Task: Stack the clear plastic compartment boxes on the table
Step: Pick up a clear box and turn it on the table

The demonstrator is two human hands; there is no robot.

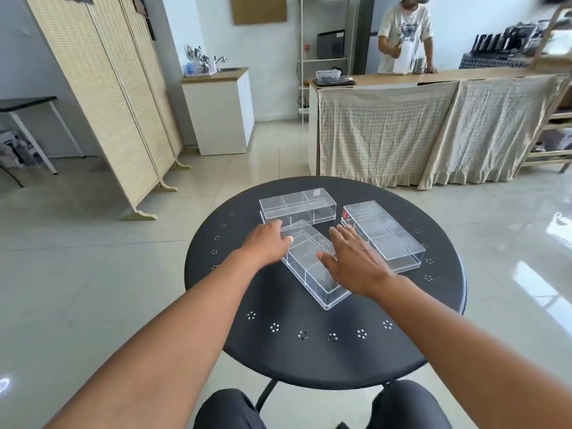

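Clear plastic is all I have to work with in the head view: three lidded compartment boxes lie unstacked on the black round counter (325,351), the far box (297,206) near its back edge, the right box (383,236) toward its right edge, and the middle box (312,267) lying slantwise at its centre. My left hand (266,244) and right hand (353,267) flank the middle box with each grip released, fingers spread and closed on nothing, so I judge this as the first pick; next I must pinch its long sides evenly, lift it level and square it onto a neighbour.

near box (312,267) table (309,351) centre | far box (297,205) behind | third box (383,236) right, apart
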